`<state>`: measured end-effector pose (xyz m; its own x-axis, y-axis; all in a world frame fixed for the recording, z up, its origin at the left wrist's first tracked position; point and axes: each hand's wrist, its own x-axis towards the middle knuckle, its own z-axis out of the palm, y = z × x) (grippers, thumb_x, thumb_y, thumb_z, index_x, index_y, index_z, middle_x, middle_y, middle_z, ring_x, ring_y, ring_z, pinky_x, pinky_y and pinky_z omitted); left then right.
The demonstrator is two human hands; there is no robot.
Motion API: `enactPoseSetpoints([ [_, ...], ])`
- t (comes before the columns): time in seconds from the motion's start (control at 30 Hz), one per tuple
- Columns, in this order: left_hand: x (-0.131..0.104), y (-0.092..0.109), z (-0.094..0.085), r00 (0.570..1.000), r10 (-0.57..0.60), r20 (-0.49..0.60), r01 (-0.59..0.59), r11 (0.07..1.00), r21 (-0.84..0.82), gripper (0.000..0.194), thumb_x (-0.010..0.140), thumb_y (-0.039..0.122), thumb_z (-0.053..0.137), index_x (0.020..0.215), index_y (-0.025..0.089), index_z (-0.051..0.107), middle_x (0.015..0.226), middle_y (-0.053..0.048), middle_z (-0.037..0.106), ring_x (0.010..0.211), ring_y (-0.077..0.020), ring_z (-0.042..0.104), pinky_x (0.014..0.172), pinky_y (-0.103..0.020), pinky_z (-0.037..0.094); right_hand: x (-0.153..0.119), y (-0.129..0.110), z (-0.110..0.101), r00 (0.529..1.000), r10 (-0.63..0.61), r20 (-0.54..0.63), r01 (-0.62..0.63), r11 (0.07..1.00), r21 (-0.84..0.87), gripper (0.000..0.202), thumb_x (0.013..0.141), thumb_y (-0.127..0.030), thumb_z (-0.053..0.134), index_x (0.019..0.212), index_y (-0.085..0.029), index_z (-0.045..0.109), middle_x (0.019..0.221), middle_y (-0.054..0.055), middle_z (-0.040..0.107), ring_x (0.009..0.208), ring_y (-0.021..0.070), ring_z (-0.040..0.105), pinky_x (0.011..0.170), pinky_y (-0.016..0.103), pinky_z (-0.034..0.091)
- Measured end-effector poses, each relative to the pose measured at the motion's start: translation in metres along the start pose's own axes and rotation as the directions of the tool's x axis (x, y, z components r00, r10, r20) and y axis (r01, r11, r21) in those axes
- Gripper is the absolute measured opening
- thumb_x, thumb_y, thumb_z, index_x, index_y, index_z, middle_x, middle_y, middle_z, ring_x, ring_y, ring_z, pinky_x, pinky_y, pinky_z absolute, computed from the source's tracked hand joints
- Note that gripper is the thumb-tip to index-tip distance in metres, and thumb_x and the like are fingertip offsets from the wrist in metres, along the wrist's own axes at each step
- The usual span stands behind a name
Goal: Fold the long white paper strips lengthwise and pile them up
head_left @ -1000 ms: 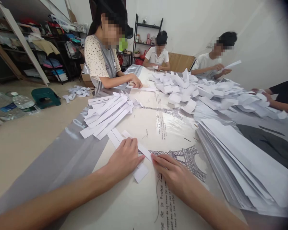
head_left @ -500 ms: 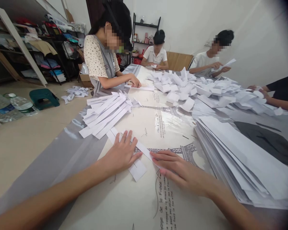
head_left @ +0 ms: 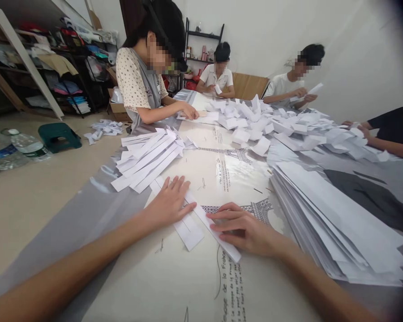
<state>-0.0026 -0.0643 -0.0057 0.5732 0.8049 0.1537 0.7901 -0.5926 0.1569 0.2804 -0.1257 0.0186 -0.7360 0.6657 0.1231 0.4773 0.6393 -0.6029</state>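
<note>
My left hand lies palm down with its fingers spread over white paper strips on the printed table cover. One strip sticks out below that hand. A longer narrow strip runs diagonally from under my left fingers towards my right hand. The fingertips of my right hand rest on this strip, slightly apart and bent, gripping nothing. Beyond my left hand lies a fanned pile of white strips. To the right is a thick stack of long white paper sheets.
Across the table is a large heap of folded white papers. A person in a dotted-sleeve top works at the left edge; other people sit at the far side and right. A green stool and plastic bottles stand on the floor.
My right hand has lifted its fingers a little and uncovered the lower end of the long strip. My left hand has shifted slightly up and left.
</note>
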Motion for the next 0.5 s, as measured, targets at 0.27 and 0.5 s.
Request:
enactPoseSetpoints([
  [0.27, -0.0015, 0.0015, -0.0056, 0.997, -0.017, 0.078, 0.017, 1.000, 0.003, 0.068, 0.105, 0.061, 0.034, 0.155, 0.016, 0.035, 0.167, -0.019, 0.026, 0.155, -0.0378, 0.019, 0.125, -0.058, 0.018, -0.0073, 0.0022, -0.0089, 0.995, -0.059, 0.076, 0.064, 0.996, -0.064, 0.029, 0.098, -0.028, 0.065, 0.125, -0.035, 0.073, 0.150, -0.004, 0.057, 0.141, 0.0235, 0.045, 0.111, 0.047, 0.048],
  [0.5, 0.0000, -0.0042, -0.0017, 0.993, 0.093, -0.068, -0.090, 0.995, 0.037, 0.054, 0.105, 0.056, 0.042, 0.144, 0.020, 0.051, 0.160, -0.018, 0.040, 0.149, -0.0405, 0.035, 0.121, -0.066, 0.020, -0.0084, -0.0060, -0.0084, 0.998, -0.011, 0.064, 0.016, 0.997, -0.080, 0.030, 0.094, -0.032, 0.071, 0.124, -0.032, 0.073, 0.149, 0.000, 0.058, 0.142, 0.0259, 0.045, 0.108, 0.051, 0.051],
])
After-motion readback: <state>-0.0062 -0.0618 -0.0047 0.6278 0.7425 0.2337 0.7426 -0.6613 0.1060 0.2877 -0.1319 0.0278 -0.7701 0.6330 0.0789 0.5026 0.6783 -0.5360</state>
